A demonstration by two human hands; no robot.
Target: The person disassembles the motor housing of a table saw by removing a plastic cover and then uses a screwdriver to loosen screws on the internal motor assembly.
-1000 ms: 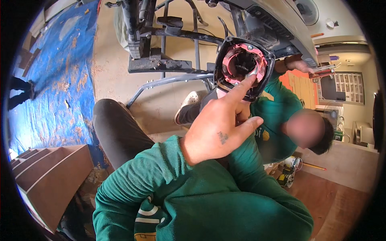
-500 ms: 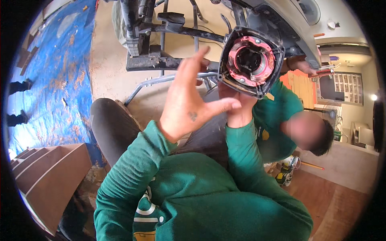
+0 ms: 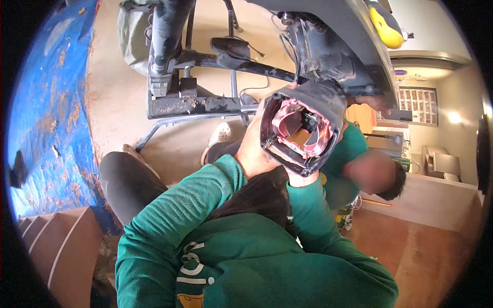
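A black motor housing (image 3: 328, 100) of a power tool is held up in front of me, its square open end tilted toward me. Inside sits a pink-framed stator ring (image 3: 322, 142) around a hollow centre. My left hand (image 3: 252, 154) grips the housing along its left side, the fingers partly hidden behind it. From below, my right hand (image 3: 303, 179) supports it; mostly the wrist and heel show, and the fingers are hidden. The housing's far end lies close to the dark underside of a large grey machine (image 3: 328, 31).
A dark metal stand (image 3: 205, 105) holds up the machine. At the right, a co-worker in a green sleeve (image 3: 352, 146) has a hand (image 3: 377, 103) at the machine's edge. A yellow-and-black tool (image 3: 386, 28) lies on top. Blue sheeting (image 3: 56, 113) with debris covers the left floor.
My left hand has moved from open in the air onto the housing's left side. The housing has tipped and come lower. My view has shifted, and the yellow-and-black tool now shows.
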